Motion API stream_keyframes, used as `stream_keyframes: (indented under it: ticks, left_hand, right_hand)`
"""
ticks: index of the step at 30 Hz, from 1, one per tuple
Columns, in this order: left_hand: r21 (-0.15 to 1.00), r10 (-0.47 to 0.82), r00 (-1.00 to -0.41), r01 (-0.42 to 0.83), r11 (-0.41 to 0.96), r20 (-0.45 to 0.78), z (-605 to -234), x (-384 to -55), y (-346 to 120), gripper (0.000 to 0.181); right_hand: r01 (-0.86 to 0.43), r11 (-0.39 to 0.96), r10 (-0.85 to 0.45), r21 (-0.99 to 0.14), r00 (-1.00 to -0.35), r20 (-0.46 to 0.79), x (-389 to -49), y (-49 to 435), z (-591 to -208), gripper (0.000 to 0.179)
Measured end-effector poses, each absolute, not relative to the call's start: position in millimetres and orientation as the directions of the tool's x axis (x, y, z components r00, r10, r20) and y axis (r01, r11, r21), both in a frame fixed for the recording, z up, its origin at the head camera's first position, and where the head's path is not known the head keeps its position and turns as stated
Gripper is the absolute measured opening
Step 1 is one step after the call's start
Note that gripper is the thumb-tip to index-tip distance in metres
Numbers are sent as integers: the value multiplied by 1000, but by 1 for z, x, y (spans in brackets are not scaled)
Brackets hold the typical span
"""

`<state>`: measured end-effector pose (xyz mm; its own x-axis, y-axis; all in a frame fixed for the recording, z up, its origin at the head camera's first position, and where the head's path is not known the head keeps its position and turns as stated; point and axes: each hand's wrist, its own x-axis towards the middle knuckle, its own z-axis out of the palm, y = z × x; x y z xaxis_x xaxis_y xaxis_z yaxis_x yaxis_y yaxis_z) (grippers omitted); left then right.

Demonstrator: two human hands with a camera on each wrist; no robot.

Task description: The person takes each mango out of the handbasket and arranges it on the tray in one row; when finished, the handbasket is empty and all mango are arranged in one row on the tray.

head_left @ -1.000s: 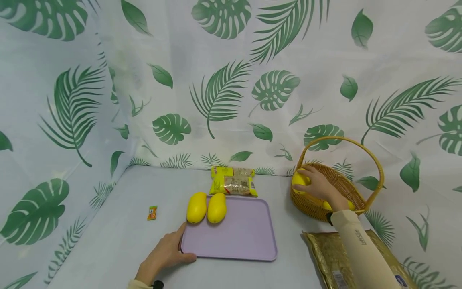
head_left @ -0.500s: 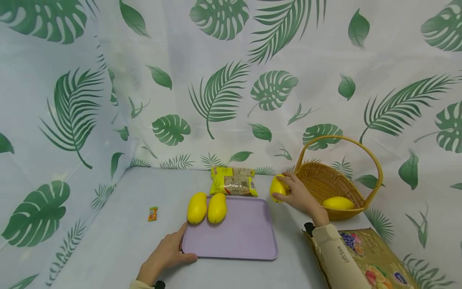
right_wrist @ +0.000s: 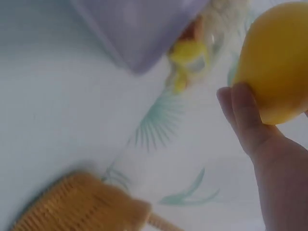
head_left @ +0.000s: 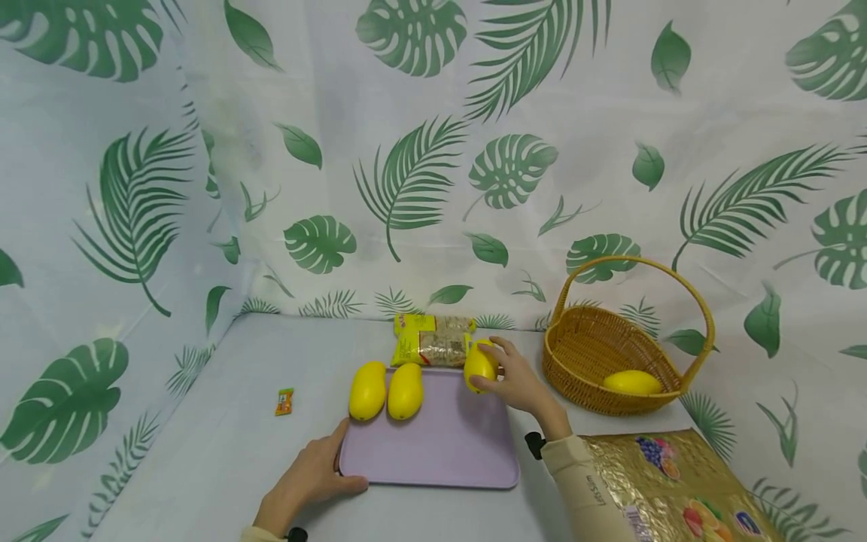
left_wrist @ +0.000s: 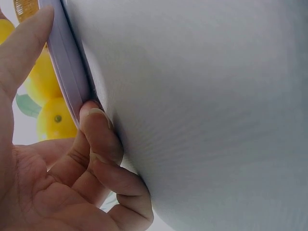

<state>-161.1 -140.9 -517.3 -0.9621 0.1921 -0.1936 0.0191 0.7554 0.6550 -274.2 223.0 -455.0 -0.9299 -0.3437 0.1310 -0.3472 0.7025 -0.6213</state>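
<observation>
My right hand (head_left: 518, 382) grips a yellow mango (head_left: 480, 367) between thumb and fingers, above the back right corner of the lilac tray (head_left: 447, 459). In the right wrist view the held mango (right_wrist: 279, 62) is apart from the tray (right_wrist: 139, 29). My left hand (head_left: 314, 474) holds the tray's front left corner, thumb along the front edge and fingers at the left side. In the left wrist view curled fingers (left_wrist: 98, 127) touch the tray's rim (left_wrist: 67, 62). Two mangoes lie side by side at the tray's back left, a left one (head_left: 368, 391) and a right one (head_left: 405, 391).
A wicker basket (head_left: 576, 376) with a tall handle stands at the right, one mango (head_left: 633, 382) inside. A yellow snack bag (head_left: 433, 342) lies behind the tray. A gold bag (head_left: 650, 482) lies at front right, partly under the right sleeve. A small orange packet (head_left: 284, 401) lies left.
My right hand has lifted the mango out of the basket and carried it left to above the tray. The left hand has stayed at the tray's corner.
</observation>
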Motion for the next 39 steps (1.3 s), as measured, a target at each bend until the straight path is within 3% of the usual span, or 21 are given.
stream_keyframes:
  ticks: [13,39]
  left_hand:
    - [646,180,-959,-4,763,-220,-517,-163,-141,117]
    - [648,191,-960,13,762,-205,-520,-163,-142,116]
  right_hand:
    - [-289,673,-353,-681,-935,49,-273,184,-475,69]
    - [-285,735,-386,-616,-922,-34,-277,159,-487,69]
